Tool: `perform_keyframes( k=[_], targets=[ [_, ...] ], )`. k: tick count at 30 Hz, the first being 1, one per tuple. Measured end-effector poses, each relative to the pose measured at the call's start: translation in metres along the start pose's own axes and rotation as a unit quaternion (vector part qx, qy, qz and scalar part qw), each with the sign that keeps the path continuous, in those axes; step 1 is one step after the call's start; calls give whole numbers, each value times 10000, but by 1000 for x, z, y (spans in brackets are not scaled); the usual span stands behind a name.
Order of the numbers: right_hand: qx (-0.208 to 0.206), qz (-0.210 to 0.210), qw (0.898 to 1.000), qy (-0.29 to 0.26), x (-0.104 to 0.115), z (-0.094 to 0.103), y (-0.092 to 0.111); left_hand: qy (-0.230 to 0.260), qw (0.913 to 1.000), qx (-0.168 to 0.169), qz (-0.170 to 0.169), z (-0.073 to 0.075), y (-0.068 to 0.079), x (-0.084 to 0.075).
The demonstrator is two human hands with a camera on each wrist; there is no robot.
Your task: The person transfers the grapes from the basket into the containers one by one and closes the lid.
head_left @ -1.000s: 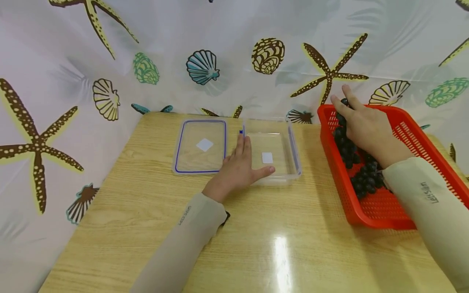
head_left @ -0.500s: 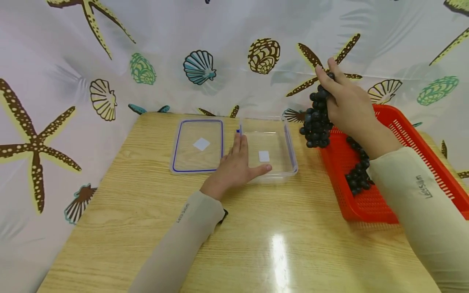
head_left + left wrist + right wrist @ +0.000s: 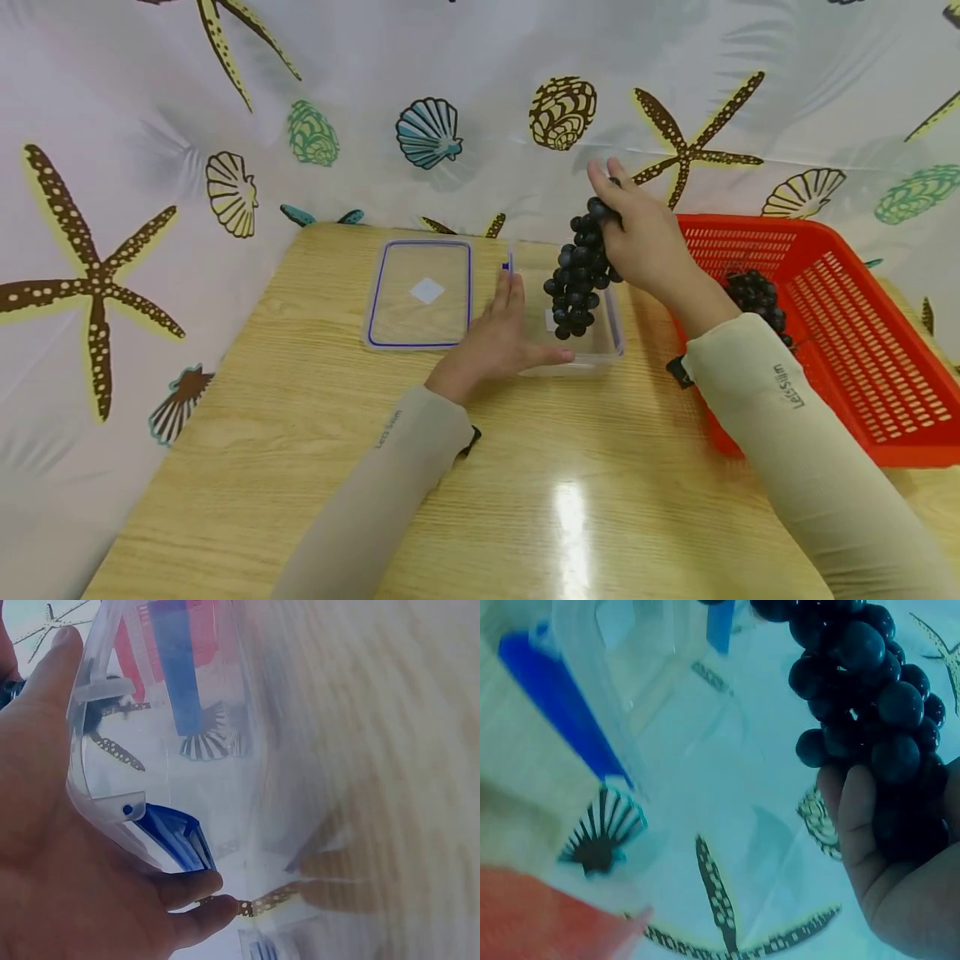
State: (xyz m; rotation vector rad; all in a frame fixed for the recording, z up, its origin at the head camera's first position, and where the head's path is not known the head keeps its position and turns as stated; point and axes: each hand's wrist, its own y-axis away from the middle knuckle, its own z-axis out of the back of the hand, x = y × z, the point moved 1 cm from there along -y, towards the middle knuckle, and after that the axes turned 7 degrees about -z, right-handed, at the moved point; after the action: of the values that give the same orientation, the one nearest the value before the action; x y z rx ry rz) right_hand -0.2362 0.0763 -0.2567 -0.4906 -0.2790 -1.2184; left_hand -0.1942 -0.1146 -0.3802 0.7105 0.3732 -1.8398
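My right hand (image 3: 647, 242) grips a bunch of dark grapes (image 3: 576, 279) by its upper end. The bunch hangs over the clear plastic container (image 3: 592, 358), overlapping its inside in the head view. In the right wrist view, fingers (image 3: 859, 817) curl round the grapes (image 3: 862, 682). My left hand (image 3: 498, 333) rests against the container's near left corner, fingers straight along its side and thumb along the front rim. The left wrist view shows the left fingertips (image 3: 202, 900) by a blue-sealed side flap (image 3: 180, 836) of the container.
A clear lid (image 3: 397, 325) with a blue seal lies left of the container on the wooden table (image 3: 315, 467). To the right stands a red plastic basket (image 3: 847, 283) holding more dark grapes (image 3: 756, 300). A shell-and-starfish patterned curtain (image 3: 495, 50) hangs behind the table.
My right hand has lifted the bunch of grapes out of the red basket and carried it left over the clear container. The left hand has stayed at the container.
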Motion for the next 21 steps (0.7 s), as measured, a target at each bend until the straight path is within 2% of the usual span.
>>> perform_keyframes(
  k=[4,9,14,19,21],
  targets=[
    [476,-422,9979,91,1,-20,-5,278,9996,-36,71,0,-1,1],
    [1190,-813,9894,144,0,-53,-14,802,9965,37,248,-1,0,4],
    [1401,-889,9861,104,-1,-82,-23,739,9972,115,91,-1,0,7],
    [1974,-993,9743,-431,-10,-101,-30,640,9979,128,50,-1,0,6],
    [2067,-979,9713,-657,-13,-103,-32,619,9980,119,59,-1,0,5]
  ],
)
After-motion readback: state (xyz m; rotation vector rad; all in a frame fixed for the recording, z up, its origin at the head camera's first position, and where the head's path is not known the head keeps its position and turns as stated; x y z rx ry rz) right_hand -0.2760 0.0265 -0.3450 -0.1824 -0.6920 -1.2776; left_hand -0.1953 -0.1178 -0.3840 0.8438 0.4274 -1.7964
